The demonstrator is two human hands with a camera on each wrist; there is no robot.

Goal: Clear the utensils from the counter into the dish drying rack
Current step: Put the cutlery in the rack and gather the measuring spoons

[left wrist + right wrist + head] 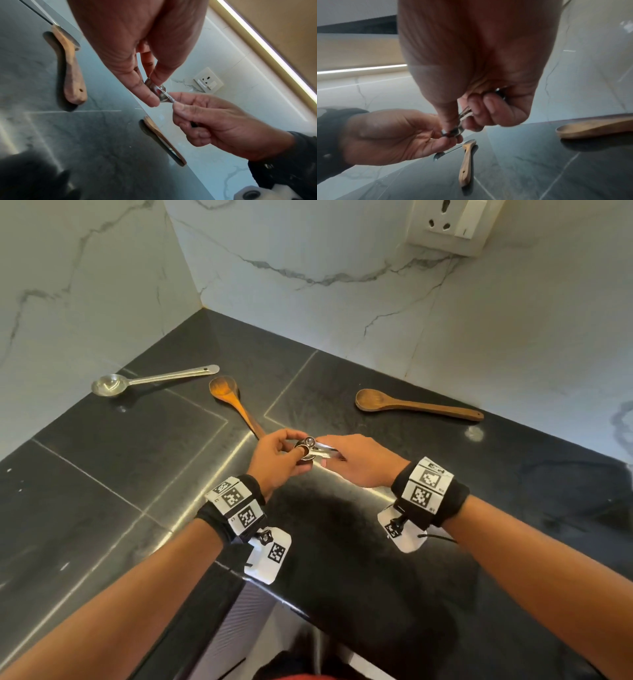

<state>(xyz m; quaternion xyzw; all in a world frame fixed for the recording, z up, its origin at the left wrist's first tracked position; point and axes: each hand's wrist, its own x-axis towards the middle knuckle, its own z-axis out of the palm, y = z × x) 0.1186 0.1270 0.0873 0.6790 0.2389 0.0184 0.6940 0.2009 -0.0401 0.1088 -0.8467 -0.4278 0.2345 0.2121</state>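
Above the middle of the black counter [102, 474] both hands meet on small steel spoons [310, 448]. My left hand [284, 457] pinches the spoon bowls [157, 90] between thumb and fingers. My right hand [352, 460] grips the handles [465, 113] in curled fingers; how many spoons there are cannot be told. A large steel spoon [150, 380] lies at the far left by the wall. One wooden spoon [233, 402] lies just beyond my left hand, another wooden spoon [414, 405] lies at the far right. No drying rack is in view.
Marble walls [308, 268] close the counter's far corner. A wall socket [448, 224] sits high at the right. The counter's front edge [274, 594] steps back below my left wrist.
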